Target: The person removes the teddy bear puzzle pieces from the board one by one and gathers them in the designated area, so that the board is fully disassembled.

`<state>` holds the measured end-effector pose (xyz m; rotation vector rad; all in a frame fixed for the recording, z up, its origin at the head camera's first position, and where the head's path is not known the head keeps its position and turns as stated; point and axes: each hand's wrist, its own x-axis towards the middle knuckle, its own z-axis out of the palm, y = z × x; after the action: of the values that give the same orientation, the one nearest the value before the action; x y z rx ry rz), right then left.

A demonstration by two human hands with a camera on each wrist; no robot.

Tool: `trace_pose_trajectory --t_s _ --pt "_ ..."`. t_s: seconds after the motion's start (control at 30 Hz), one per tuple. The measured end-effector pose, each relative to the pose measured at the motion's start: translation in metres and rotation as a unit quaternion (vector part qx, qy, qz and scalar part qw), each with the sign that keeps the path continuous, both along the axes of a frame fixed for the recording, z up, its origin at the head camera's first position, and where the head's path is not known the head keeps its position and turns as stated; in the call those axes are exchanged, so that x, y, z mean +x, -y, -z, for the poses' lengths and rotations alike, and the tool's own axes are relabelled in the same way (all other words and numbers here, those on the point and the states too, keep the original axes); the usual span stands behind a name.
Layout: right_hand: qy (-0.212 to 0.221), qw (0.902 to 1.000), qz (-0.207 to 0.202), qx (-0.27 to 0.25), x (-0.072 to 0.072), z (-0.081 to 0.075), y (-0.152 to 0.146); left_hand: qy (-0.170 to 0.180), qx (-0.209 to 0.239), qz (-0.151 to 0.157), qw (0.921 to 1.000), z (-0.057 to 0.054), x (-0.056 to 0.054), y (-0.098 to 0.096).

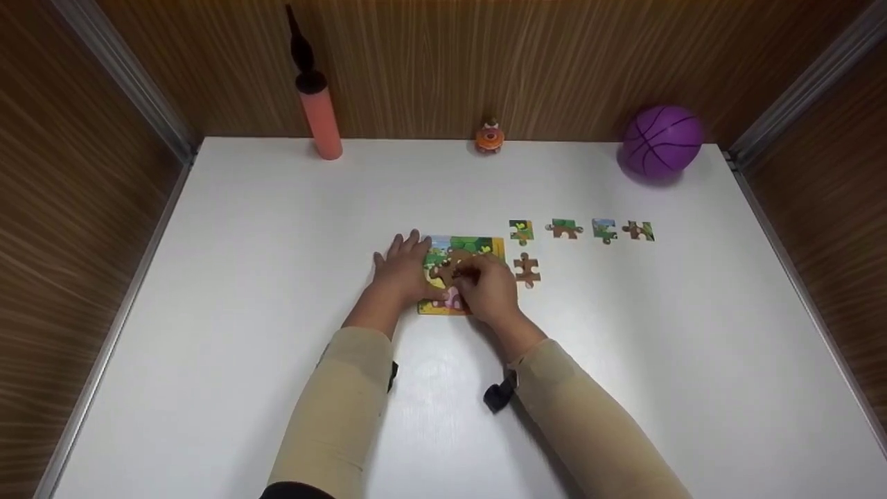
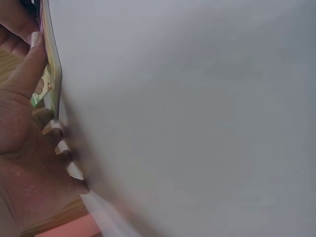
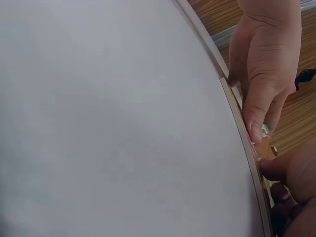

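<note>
A colourful jigsaw puzzle [image 1: 499, 247] in a yellow-edged tray lies flat on the white table, partly covered by both hands. My left hand [image 1: 404, 274] rests along its left side, fingers spread and thumb laid across the lower part; the left wrist view shows the thumb [image 2: 30, 69] over the tray's edge. Above the middle of the puzzle, my right hand [image 1: 492, 290] pinches a brown puzzle piece [image 3: 262, 146] between thumb and curled fingers. Its outline is mostly hidden by the fingers. Just right of the tray lies a loose brown piece [image 1: 527, 270].
Several more loose pieces lie in a row behind and right of the tray, among them a green-and-brown one [image 1: 565, 227]. Along the table's back edge stand a pink hand pump [image 1: 321, 123], a small orange toy figure [image 1: 489, 138] and a purple ball [image 1: 662, 142].
</note>
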<state>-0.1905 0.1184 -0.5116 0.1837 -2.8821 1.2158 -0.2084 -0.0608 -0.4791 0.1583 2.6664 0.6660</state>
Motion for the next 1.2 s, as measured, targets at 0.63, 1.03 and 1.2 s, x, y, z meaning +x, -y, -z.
trace_pose_trajectory --t_s 0.63,1.03,1.2 --pt "-0.033 0.9969 0.041 -0.058 0.004 0.008 0.004 0.013 0.006 -0.007 0.9999 0.003 -0.001 0.003" --pt "-0.048 0.9945 0.013 -0.092 0.009 -0.001 -0.015 0.009 0.006 -0.011 0.9999 0.003 -0.002 0.002" --pt "-0.061 0.9936 0.012 -0.095 0.011 -0.003 -0.030 0.011 0.010 -0.009 0.9998 0.003 -0.001 0.001"
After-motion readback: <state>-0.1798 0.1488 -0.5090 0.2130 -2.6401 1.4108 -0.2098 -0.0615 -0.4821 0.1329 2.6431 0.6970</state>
